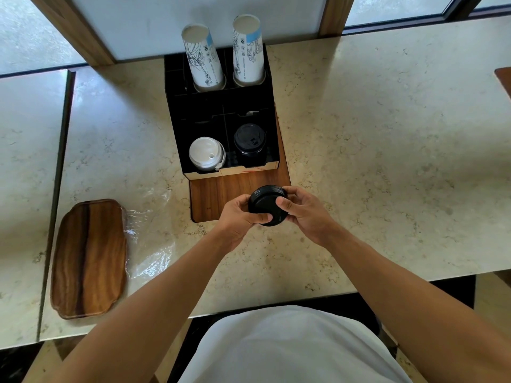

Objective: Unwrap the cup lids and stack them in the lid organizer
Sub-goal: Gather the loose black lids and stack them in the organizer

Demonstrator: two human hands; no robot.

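Left hand (237, 217) and right hand (305, 214) clamped together on a stack of black lids (267, 205), just in front of the lid organizer (221, 111). Beneath, a marbled cream desk (387, 161); left of the organizer, crumpled clear wrap (149, 239) beside a wooden tray (88, 258); behind it, frosted windows (33, 29).

A beige marbled surface (387, 150) was seen below frosted windows with wooden frames. Two stacks of printed paper cups (202, 58) were stood upside down, side by side, at the rear, the left stack tilted leftward. A dark-grained wooden tray (88, 258) was laid near the left edge of the surface. A wooden board (221, 189) was seen flat on the surface, at its middle. A white garment (293, 346) was visible at the bottom.
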